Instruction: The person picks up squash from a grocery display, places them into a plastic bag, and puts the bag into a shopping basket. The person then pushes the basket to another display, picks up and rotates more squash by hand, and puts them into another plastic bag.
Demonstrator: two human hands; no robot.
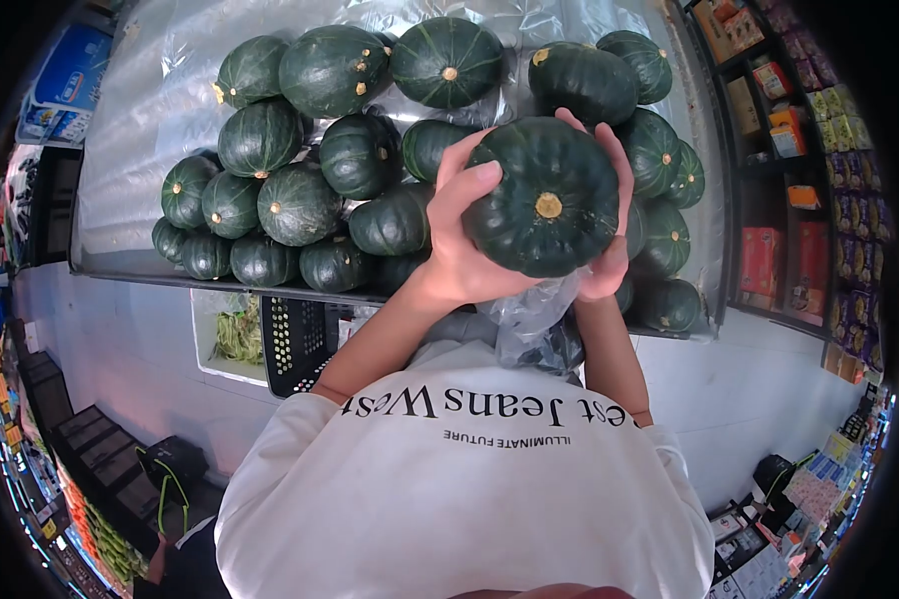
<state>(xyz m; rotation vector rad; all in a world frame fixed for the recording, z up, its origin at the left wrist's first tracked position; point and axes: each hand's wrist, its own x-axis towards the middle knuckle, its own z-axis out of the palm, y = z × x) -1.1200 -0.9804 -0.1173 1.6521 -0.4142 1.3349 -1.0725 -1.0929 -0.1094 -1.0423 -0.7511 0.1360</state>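
Observation:
A dark green round pumpkin point(539, 215) with a tan stem scar is raised between my two hands, above the front of the display. My left hand point(451, 240) grips its left side, the thumb lying across the upper left of the rind. Wrapped round the opposite side is my right hand point(609, 260), some of its fingers hidden behind the pumpkin. Beneath it hangs a clear plastic bag point(534, 324), close to my right hand; whether that hand holds the bag I cannot tell. More green pumpkins point(298, 204) lie heaped behind and to both sides.
The pumpkins rest on a plastic-covered display table point(120, 220) with a dark front edge. Below it stand a white box of leafy greens point(232, 339) and a black perforated crate point(295, 344). Shelves of packaged goods point(769, 240) line the right. Another person's arm point(157, 559) shows at lower left.

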